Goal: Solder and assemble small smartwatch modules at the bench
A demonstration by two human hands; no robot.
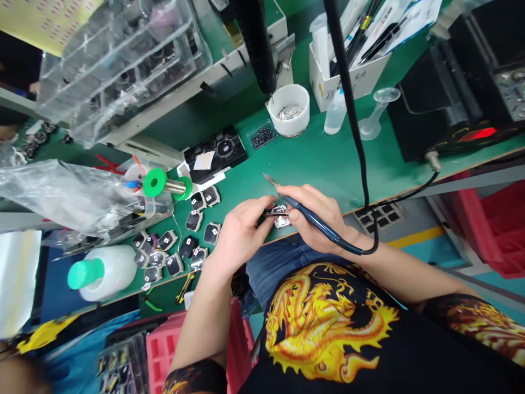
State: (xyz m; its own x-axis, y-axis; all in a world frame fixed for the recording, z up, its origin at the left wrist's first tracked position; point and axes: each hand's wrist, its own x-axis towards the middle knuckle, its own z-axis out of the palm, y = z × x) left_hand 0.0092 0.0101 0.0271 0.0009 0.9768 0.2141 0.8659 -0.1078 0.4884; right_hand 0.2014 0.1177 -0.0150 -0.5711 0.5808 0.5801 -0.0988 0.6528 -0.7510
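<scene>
Left hand (240, 232) pinches small metal part (279, 216); right hand (315, 216) holds soldering iron (305, 208) over green bench mat (311, 158).

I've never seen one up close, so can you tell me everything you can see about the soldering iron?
The soldering iron is a slim, pen-shaped tool with a dark blue handle that looks like plastic or rubber. It narrows to a pointed metal tip aimed away from the person, not touching the small silver part below it. The right hand grips it like a pencil. A black cord leaves its back end near the wrist and curves away.
</scene>
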